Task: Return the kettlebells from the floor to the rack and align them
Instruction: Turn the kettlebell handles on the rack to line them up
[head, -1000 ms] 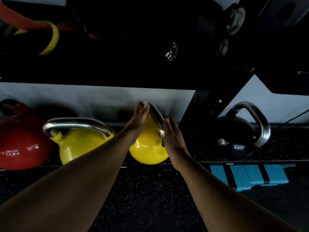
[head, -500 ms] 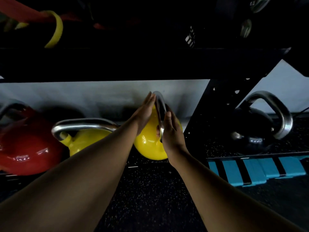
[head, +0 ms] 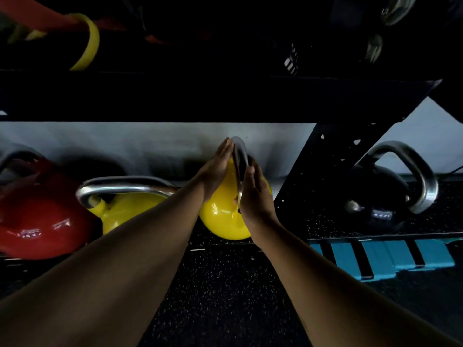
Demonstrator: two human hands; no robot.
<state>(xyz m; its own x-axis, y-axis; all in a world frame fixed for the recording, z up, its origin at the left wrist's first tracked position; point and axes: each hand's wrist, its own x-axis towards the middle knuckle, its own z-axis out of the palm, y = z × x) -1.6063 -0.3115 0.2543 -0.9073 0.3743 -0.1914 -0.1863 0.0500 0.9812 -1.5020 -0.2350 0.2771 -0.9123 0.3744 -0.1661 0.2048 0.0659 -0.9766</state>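
Observation:
A yellow kettlebell (head: pixel 221 221) stands on the rack's low shelf (head: pixel 220 246) at the centre, its steel handle (head: pixel 240 154) turned edge-on to me. My left hand (head: pixel 215 169) lies flat against the handle's left side, fingers straight. My right hand (head: pixel 255 194) presses the handle's right side, so the handle is clamped between both palms. To the left sit a second yellow kettlebell (head: pixel 125 209) with its handle crosswise and a red kettlebell (head: pixel 37 221). A black kettlebell (head: pixel 375 196) sits right of the rack's upright (head: pixel 320 171).
A dark upper shelf (head: pixel 200 96) hangs low over the kettlebells, with red and yellow bands (head: pixel 90 43) and dark gear on it. A blue slotted block (head: pixel 385 256) lies on the speckled black floor (head: pixel 225 296) at the right. A pale wall is behind.
The yellow kettlebell's handle has turned from slanted to edge-on between my palms. My hands have closed in on it, the right one sliding up the handle. The view has shifted slightly.

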